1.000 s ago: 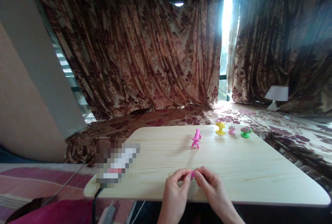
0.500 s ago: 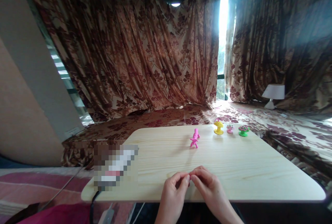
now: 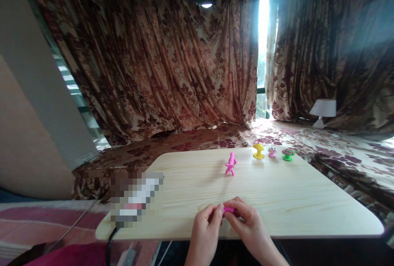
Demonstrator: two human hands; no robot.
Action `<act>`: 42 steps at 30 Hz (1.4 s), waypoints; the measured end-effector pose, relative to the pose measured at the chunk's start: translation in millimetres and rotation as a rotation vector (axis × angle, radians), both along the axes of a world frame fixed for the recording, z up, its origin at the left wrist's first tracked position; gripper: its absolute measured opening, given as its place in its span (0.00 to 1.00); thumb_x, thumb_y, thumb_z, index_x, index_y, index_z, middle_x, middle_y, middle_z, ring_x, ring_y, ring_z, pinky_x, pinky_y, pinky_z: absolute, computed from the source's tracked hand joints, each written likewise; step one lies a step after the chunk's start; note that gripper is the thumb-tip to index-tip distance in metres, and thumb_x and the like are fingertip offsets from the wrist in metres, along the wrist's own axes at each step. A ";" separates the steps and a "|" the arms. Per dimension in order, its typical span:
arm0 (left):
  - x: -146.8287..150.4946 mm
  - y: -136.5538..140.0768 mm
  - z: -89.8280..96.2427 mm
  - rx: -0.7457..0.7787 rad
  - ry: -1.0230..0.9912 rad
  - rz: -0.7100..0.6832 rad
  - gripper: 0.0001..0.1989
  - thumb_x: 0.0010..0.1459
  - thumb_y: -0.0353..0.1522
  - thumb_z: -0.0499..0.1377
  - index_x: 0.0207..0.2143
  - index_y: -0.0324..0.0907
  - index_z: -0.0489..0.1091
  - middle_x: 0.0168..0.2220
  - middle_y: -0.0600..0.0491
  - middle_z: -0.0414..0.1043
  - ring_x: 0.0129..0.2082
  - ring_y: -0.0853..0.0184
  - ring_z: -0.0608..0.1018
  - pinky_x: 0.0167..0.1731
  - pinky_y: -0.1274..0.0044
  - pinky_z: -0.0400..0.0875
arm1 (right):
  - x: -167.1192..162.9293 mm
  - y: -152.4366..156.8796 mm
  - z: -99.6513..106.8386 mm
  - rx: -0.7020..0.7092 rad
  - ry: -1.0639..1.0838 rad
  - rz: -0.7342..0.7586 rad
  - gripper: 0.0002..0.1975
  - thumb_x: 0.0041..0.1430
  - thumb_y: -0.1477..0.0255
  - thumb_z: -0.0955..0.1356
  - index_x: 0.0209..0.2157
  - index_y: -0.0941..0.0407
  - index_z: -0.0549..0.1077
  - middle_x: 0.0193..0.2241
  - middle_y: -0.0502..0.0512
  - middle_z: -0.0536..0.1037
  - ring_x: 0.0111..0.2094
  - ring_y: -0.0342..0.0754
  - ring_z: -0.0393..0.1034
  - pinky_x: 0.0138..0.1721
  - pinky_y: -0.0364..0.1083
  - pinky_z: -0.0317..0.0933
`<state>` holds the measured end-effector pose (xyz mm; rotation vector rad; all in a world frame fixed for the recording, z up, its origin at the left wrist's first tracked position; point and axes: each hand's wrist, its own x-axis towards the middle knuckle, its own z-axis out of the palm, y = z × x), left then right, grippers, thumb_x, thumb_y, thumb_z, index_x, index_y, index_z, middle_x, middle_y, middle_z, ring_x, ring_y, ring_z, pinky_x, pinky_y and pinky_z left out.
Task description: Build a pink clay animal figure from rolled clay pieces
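Note:
Close to the table's front edge, my left hand (image 3: 205, 227) and my right hand (image 3: 247, 221) meet with fingers pinched together. Between their fingertips is a small pink piece of what looks like modelling clay (image 3: 228, 209), mostly covered by the fingers. Straight ahead on the table stands a bright pink figure (image 3: 230, 164) with a thick body and thin limbs, apart from both hands.
Toward the back right of the pale wooden table (image 3: 191, 175) stand a yellow figure (image 3: 258, 151), a small pink one (image 3: 271, 152) and a green one with pink dots (image 3: 288, 154). A pixelated object (image 3: 138, 198) lies at the left edge. A white lamp (image 3: 322, 110) stands beyond.
More of the pink piece now shows between my fingertips, reaching toward my right hand. Both hands stay in nearly the same spot; the figures on the table have not moved.

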<state>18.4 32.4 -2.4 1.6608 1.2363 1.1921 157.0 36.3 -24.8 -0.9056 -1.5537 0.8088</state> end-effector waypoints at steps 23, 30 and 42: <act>5.1 4.8 -14.2 0.160 0.009 0.026 0.11 0.57 0.30 0.55 0.41 0.43 0.73 0.39 0.50 0.74 0.41 0.65 0.75 0.43 0.75 0.70 | 1.0 4.1 -3.4 -0.038 0.124 -0.036 0.08 0.59 0.68 0.65 0.36 0.55 0.75 0.32 0.53 0.75 0.35 0.47 0.70 0.36 0.42 0.63; 2.9 5.9 -17.4 0.264 0.122 0.101 0.09 0.55 0.32 0.56 0.36 0.44 0.76 0.33 0.50 0.73 0.37 0.63 0.75 0.40 0.72 0.70 | 0.5 6.7 -7.2 -0.046 0.124 -0.056 0.08 0.57 0.68 0.66 0.31 0.56 0.75 0.27 0.53 0.75 0.30 0.46 0.69 0.33 0.42 0.62; 0.5 3.1 -5.5 -0.034 -0.156 0.023 0.14 0.55 0.37 0.58 0.40 0.39 0.74 0.38 0.47 0.77 0.39 0.61 0.77 0.42 0.74 0.71 | -1.1 -2.6 4.4 -0.007 -0.005 -0.001 0.08 0.57 0.70 0.66 0.38 0.54 0.76 0.31 0.53 0.72 0.30 0.45 0.68 0.29 0.41 0.62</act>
